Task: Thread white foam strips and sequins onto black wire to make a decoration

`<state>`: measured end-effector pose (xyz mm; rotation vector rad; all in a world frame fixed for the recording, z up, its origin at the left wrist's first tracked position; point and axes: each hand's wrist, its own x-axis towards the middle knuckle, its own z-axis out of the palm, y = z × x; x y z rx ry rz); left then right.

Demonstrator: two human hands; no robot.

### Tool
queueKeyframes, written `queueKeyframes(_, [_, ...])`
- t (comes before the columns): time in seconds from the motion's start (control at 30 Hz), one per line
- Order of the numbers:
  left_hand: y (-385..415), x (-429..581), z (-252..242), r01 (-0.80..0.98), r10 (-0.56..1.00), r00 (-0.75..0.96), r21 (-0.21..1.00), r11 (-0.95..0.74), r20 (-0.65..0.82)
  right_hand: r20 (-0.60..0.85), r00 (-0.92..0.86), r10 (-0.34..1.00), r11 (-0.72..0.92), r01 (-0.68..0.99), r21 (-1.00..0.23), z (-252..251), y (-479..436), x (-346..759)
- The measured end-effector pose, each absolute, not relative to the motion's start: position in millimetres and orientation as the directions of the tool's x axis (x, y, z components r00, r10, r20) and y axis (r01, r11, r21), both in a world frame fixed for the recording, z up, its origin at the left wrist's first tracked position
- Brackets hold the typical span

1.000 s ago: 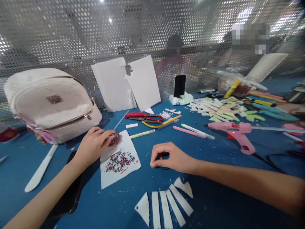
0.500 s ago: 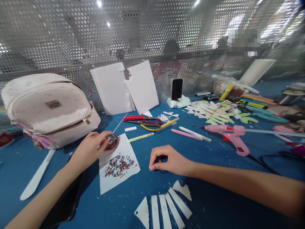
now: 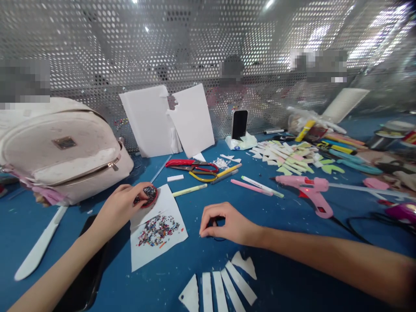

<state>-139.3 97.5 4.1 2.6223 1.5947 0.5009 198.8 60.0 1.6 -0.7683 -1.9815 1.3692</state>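
My left hand point(image 3: 125, 201) is closed at a small round red-rimmed dish point(image 3: 150, 197) of dark glittery bits, thumb and fingertips on it. The fingers partly cover the dish. It sits over the upper left edge of a white sheet of paper point(image 3: 177, 242), where loose multicoloured sequins point(image 3: 159, 229) lie in a patch. To the right, my right hand point(image 3: 224, 221) hovers low over or rests on the blue table, fingers curled with thumb and fingertips together. A thin black loop shows under it. What its fingertips hold, if anything, is hidden. White foam strips point(image 3: 220, 290) fan out below.
A pink glue gun point(image 3: 312, 188) with its black cable lies right. Red-handled scissors point(image 3: 195, 167) and pens point(image 3: 251, 187) lie ahead. A white backpack point(image 3: 65, 151), white plastic knife point(image 3: 40, 245) and dark tablet-like slab point(image 3: 81, 277) are left. A phone point(image 3: 239, 124) stands behind.
The whole view has shifted slightly, so objects sit a little further left. My left hand remains at the dish, its thumb and fingers slightly rearranged. My right hand keeps its curled pose.
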Motion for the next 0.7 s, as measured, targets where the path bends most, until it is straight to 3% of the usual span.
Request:
queueKeyframes(0.2, [101, -152, 0, 0.849, 0.868, 0.457, 0.196, -0.491, 0.194, 0.154, -0.645, 0.748, 0.305, 0.128, -0.944, -1, 60, 198])
queueKeyframes(0.7, [93, -137, 11, 0.843, 0.867, 0.450, 0.218, -0.492, 0.215, 0.178, -0.655, 0.735, 0.376, 0.175, -0.910, 0, 58, 198])
